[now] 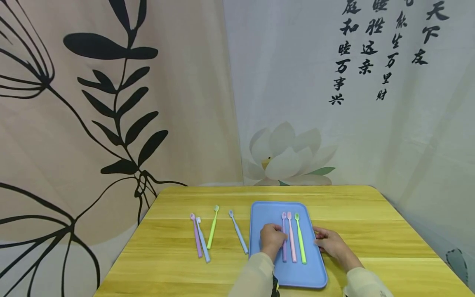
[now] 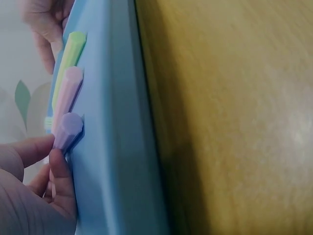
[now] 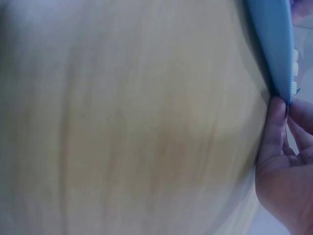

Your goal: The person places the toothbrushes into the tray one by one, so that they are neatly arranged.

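A blue tray [image 1: 270, 210] lies on the table with three toothbrushes side by side in it, heads toward the far end: purple [image 1: 284, 251], pink [image 1: 291, 239] and yellow-green [image 1: 301, 243]. My left hand [image 1: 272, 238] reaches over the tray and pinches the purple toothbrush between thumb and finger. In the left wrist view, the fingertips are at the handle of that purple toothbrush [image 2: 71, 125]. At the tray's right edge, my right hand [image 1: 331, 245] grips the rim. The right wrist view shows thumb and fingers [image 3: 275, 117] at the tray's edge [image 3: 279, 49].
Left of the tray, more toothbrushes lie on the wooden table [image 1: 156, 247]: a purple one [image 1: 196, 239], a blue one [image 1: 203, 241] close beside it, a yellow-green one [image 1: 213, 229] and another blue one [image 1: 238, 233] near the tray. A printed curtain [image 1: 200, 103] hangs behind.
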The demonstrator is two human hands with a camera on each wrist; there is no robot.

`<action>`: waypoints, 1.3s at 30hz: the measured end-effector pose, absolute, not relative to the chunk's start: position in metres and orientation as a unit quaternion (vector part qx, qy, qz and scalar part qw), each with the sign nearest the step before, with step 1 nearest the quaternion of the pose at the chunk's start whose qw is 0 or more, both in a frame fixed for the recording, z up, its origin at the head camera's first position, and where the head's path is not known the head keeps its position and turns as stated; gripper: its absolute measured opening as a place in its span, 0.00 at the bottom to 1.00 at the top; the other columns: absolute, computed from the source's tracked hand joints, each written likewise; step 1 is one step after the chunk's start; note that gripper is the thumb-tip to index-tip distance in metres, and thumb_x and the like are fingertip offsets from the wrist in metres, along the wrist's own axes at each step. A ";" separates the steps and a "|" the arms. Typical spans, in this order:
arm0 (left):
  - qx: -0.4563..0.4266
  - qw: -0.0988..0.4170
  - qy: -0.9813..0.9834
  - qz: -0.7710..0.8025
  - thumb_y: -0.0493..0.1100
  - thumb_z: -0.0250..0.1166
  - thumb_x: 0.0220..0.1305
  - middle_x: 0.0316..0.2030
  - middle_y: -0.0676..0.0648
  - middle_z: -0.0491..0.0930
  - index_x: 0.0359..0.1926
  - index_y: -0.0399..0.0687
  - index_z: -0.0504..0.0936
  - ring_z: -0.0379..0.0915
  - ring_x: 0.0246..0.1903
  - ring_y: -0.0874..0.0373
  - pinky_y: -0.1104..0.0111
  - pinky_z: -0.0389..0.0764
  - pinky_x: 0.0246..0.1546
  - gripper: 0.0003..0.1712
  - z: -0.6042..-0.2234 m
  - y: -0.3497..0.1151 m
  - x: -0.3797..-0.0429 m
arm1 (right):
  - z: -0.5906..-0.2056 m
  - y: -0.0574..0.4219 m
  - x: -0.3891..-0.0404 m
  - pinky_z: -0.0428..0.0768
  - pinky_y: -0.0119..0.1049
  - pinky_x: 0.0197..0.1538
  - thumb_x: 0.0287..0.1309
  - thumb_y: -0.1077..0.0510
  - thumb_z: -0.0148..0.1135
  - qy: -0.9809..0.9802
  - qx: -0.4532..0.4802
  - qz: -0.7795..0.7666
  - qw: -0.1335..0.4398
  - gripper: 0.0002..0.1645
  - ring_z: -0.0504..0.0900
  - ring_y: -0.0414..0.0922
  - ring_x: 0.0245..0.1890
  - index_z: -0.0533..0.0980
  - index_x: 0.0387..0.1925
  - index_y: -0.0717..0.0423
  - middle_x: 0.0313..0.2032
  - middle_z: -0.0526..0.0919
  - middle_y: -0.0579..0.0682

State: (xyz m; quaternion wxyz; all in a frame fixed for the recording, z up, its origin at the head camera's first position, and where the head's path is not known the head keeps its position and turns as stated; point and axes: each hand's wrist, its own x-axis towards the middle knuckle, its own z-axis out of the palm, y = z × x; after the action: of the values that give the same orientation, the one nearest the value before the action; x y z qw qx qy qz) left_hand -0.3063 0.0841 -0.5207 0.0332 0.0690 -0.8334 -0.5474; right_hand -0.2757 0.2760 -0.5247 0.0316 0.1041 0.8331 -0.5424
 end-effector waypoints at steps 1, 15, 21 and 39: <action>0.068 0.037 -0.837 -0.542 0.29 0.76 0.45 0.26 0.50 0.79 0.32 0.40 0.87 0.75 0.25 0.59 0.67 0.81 0.26 0.11 -0.521 0.084 -0.306 | -0.525 0.276 -0.276 0.79 0.38 0.39 0.63 0.71 0.57 0.834 0.104 -0.541 0.031 0.30 0.74 0.50 0.43 0.66 0.67 0.70 0.44 0.74 0.59; 0.074 0.024 -0.846 -0.527 0.31 0.74 0.50 0.26 0.50 0.78 0.34 0.41 0.86 0.74 0.26 0.58 0.65 0.81 0.28 0.09 -0.519 0.087 -0.305 | -0.525 0.276 -0.275 0.79 0.37 0.38 0.62 0.72 0.57 0.834 0.106 -0.541 0.031 0.31 0.74 0.50 0.42 0.66 0.67 0.70 0.43 0.74 0.58; 0.076 0.023 -0.847 -0.526 0.32 0.73 0.51 0.26 0.50 0.78 0.35 0.41 0.86 0.74 0.25 0.58 0.67 0.80 0.25 0.09 -0.517 0.086 -0.305 | -0.525 0.276 -0.275 0.79 0.38 0.39 0.62 0.72 0.57 0.832 0.105 -0.544 0.030 0.31 0.74 0.50 0.42 0.66 0.67 0.70 0.43 0.74 0.58; 0.063 0.032 -0.850 -0.522 0.33 0.76 0.47 0.30 0.49 0.81 0.36 0.41 0.86 0.76 0.30 0.55 0.62 0.81 0.33 0.13 -0.507 0.076 -0.303 | -0.526 0.276 -0.275 0.79 0.37 0.38 0.61 0.72 0.57 0.833 0.097 -0.544 0.026 0.32 0.74 0.50 0.42 0.64 0.67 0.72 0.44 0.74 0.60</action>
State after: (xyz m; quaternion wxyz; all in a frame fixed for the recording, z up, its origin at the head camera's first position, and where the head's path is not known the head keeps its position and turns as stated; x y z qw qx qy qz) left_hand -0.3027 0.0764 -0.5073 0.0318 0.0629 -0.8503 -0.5215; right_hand -0.2746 0.2765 -0.5264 0.0265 0.0974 0.8328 -0.5443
